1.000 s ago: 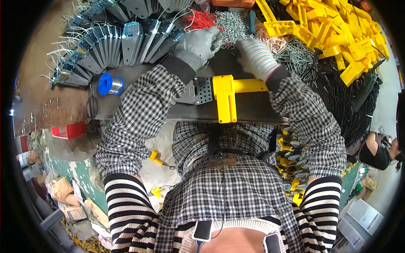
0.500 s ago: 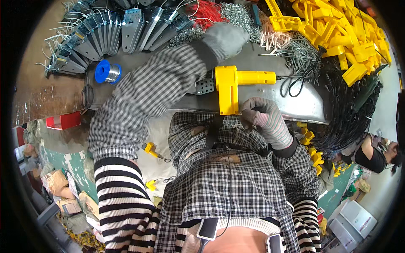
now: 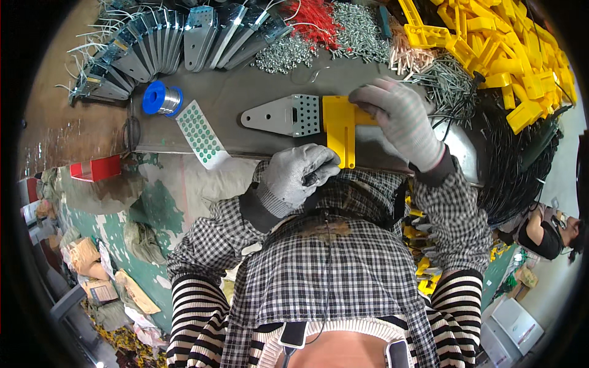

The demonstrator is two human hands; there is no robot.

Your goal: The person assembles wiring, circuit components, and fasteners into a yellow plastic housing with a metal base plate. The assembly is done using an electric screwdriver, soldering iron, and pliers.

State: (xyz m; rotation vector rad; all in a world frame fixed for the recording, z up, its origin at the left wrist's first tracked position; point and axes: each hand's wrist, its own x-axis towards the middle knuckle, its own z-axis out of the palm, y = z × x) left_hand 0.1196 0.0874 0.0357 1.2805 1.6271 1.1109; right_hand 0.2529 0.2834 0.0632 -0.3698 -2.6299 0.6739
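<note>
A yellow plastic housing (image 3: 338, 132) with a sideways handle lies on the dark work surface, joined to a grey perforated metal plate (image 3: 279, 116) pointing left. My left hand (image 3: 294, 176), in a grey glove, is at the housing's near end, its fingers curled closed. What the fingers hold, if anything, is hidden. Over the handle hovers my right hand (image 3: 402, 119) in a light striped glove, fingers bent and somewhat blurred, covering most of the handle. Whether it grips the handle is unclear. A white strip with green round stickers (image 3: 202, 135) lies left of the plate.
Behind lie silver nuts (image 3: 285, 54), red pieces (image 3: 313, 24), screws (image 3: 362, 37) and a heap of yellow housings (image 3: 509, 55). Grey plates with wires (image 3: 147, 46) stand far left, beside a blue solder spool (image 3: 161, 99). Black cables (image 3: 506, 153) hang at right; another person (image 3: 543, 233) is beyond.
My left hand has come back from the nuts and screws to the housing's near end, uncovering the sticker strip and plate. My right hand has risen from that end to over the handle.
</note>
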